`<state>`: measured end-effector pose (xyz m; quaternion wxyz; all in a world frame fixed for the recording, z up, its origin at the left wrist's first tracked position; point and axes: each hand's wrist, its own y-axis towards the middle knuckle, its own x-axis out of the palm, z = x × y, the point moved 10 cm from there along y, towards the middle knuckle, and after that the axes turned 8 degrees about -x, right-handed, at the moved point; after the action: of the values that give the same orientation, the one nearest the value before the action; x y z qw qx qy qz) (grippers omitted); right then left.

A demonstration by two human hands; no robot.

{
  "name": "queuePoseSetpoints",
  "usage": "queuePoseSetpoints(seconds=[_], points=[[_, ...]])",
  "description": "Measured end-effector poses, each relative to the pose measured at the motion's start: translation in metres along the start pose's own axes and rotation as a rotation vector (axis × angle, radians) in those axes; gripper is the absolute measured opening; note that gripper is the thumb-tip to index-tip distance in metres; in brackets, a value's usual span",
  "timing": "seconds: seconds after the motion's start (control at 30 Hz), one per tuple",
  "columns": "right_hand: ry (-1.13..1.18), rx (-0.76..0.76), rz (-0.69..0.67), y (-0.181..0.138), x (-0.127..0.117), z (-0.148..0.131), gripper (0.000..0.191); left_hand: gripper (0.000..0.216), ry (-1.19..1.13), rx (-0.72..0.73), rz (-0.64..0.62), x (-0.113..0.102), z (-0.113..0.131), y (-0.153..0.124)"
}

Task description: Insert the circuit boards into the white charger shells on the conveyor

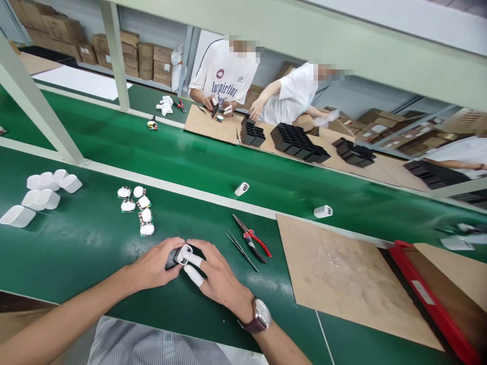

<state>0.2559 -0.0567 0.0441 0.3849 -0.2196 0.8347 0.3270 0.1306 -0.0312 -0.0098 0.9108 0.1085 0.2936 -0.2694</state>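
A: What have we got in the hands, folks?

B: Lower middle of the frame; our left hand (162, 262) has its fingers curled snugly around a dark block (172, 259), and a white shell (185, 255) sits right up against that block, open end facing our other side.

A: And the right hand (218, 276)?

B: It comes in from the lower right, watch (261, 314) on the wrist; a white-capped finger pokes at the shell's mouth, another white-capped digit hangs just below it; we can't tell if those fingers actually clamp anything.

A: What's around us on the bench (87, 243)?

B: Six white-topped boards (146, 215) near our left hand, left of centre; a bunch of white cups (41, 199) at the far left; tweezers (242, 252) and red-handled pliers (251, 238) lie just right of centre; then cardboard (342, 274) and a red-edged tray (429, 294) at the lower right.

A: Beyond that?

B: Green belt (182, 157) across the middle with two white cases on it (323, 211); upper middle, we see co-workers in white shirts (228, 71) by some black trays (299, 143).
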Motion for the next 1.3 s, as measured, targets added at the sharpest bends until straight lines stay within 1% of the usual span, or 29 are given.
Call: queuePoseSetpoints(seconds=[0.07, 0.13, 0.2, 0.27, 0.37, 0.47, 0.53, 0.57, 0.63, 0.7, 0.77, 0.8, 0.83, 0.9, 0.97, 1.03, 1.07, 1.1, 1.13, 1.17, 1.2, 1.23, 1.3], points=[[0.070, 0.088, 0.098, -0.007, -0.008, 0.012, 0.044, 0.063, 0.082, 0.102, 0.044, -0.002, 0.012, -0.004], [0.120, 0.162, 0.186, -0.015, -0.014, 0.023, 0.044, 0.056, 0.192, 0.197, 0.130, -0.006, 0.024, -0.007], [0.135, 0.193, 0.214, -0.021, -0.013, 0.029, 0.042, 0.041, 0.300, 0.260, 0.206, -0.008, 0.032, -0.007], [0.139, 0.190, 0.223, -0.025, -0.011, 0.030, 0.040, 0.027, 0.359, 0.308, 0.236, -0.009, 0.039, -0.004], [0.142, 0.202, 0.248, -0.033, -0.010, 0.033, 0.038, 0.022, 0.343, 0.357, 0.245, -0.013, 0.049, 0.001], [0.134, 0.226, 0.292, -0.044, -0.016, 0.037, 0.038, 0.017, 0.280, 0.337, 0.240, -0.018, 0.050, 0.005], [0.121, 0.235, 0.286, -0.049, -0.016, 0.037, 0.040, 0.015, 0.164, 0.257, 0.194, -0.018, 0.044, 0.011], [0.113, 0.236, 0.262, -0.050, -0.015, 0.035, 0.042, 0.014, 0.047, 0.178, 0.157, -0.017, 0.037, 0.015], [0.087, 0.224, 0.210, -0.048, -0.010, 0.028, 0.053, 0.013, -0.328, -0.066, 0.071, -0.012, 0.016, 0.025], [0.060, 0.200, 0.201, -0.043, -0.010, 0.018, 0.068, 0.019, -0.786, -0.350, -0.023, 0.004, -0.001, 0.029], [0.046, 0.178, 0.244, -0.038, -0.014, 0.008, 0.074, 0.022, -1.148, -0.567, -0.079, 0.022, -0.005, 0.028], [0.045, 0.171, 0.266, -0.035, -0.017, 0.004, 0.074, 0.022, -1.263, -0.635, -0.086, 0.027, -0.003, 0.027], [0.046, 0.167, 0.285, -0.032, -0.020, 0.001, 0.072, 0.021, -1.339, -0.680, -0.082, 0.031, -0.001, 0.026], [0.055, 0.166, 0.310, -0.028, -0.025, -0.003, 0.070, 0.019, -1.411, -0.717, -0.074, 0.035, 0.003, 0.023], [0.065, 0.168, 0.316, -0.025, -0.028, -0.003, 0.069, 0.021, -1.419, -0.709, -0.095, 0.038, 0.006, 0.021], [0.061, 0.173, 0.306, -0.023, -0.029, -0.002, 0.069, 0.026, -1.349, -0.673, -0.126, 0.036, 0.005, 0.023], [0.050, 0.178, 0.294, -0.024, -0.028, 0.000, 0.069, 0.028, -1.258, -0.629, -0.131, 0.029, 0.004, 0.028], [0.033, 0.186, 0.279, -0.025, -0.027, 0.002, 0.068, 0.031, -1.097, -0.558, -0.105, 0.015, 0.001, 0.038], [0.011, 0.196, 0.263, -0.027, -0.025, 0.005, 0.067, 0.033, -0.885, -0.472, -0.044, -0.007, -0.003, 0.051], [-0.015, 0.210, 0.245, -0.030, -0.023, 0.009, 0.065, 0.035, -0.655, -0.386, 0.044, -0.036, -0.007, 0.066], [-0.042, 0.221, 0.228, -0.033, -0.020, 0.012, 0.063, 0.034, -0.410, -0.303, 0.159, -0.071, -0.011, 0.082], [-0.068, 0.227, 0.215, -0.036, -0.017, 0.016, 0.061, 0.031, -0.239, -0.264, 0.275, -0.107, -0.018, 0.098], [-0.119, 0.213, 0.195, -0.040, -0.012, 0.019, 0.057, 0.021, -0.088, -0.262, 0.441, -0.177, -0.040, 0.125]])
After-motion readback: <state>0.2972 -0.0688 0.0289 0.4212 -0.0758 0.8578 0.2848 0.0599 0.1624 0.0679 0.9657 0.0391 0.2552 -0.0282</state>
